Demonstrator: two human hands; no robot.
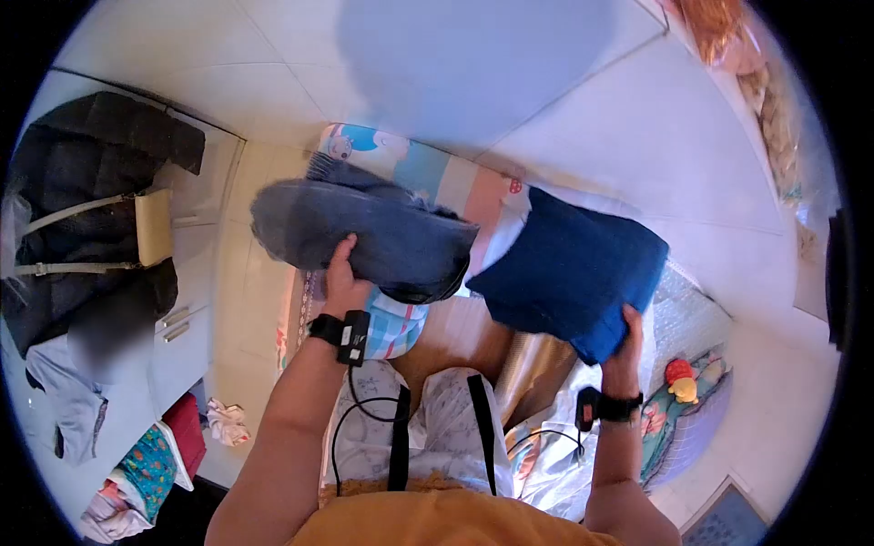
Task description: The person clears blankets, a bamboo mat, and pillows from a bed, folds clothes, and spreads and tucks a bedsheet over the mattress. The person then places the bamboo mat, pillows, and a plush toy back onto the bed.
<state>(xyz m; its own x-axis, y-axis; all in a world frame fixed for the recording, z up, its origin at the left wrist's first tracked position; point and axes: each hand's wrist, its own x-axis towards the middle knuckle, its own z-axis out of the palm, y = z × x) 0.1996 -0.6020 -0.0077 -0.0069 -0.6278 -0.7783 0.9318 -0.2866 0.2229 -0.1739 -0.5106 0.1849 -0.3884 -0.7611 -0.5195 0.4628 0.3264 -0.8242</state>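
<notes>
Holding folded cloth on either side, the two hands are spread well apart above a patterned mat (469, 187). The left hand (346, 287) grips the near edge of a folded grey cloth (364, 223), its thumb laid along the top; its other fingers are hidden beneath, so how tightly they curl cannot be told. The right hand (625, 353) holds the near right corner of a folded blue cloth (583, 268), thumb on top, with most of its fingers out of sight under it. The grey cloth is on the left and the blue one on the right, their inner ends just beside each other. Nearer the person lie a light-blue checked cloth (398, 332) and a gold roll (531, 366). Bubble wrap (689, 314) and a red-and-yellow toy (681, 382) are to the right; a black padded jacket (91, 168) and a cream bag (155, 226) are at far left.
</notes>
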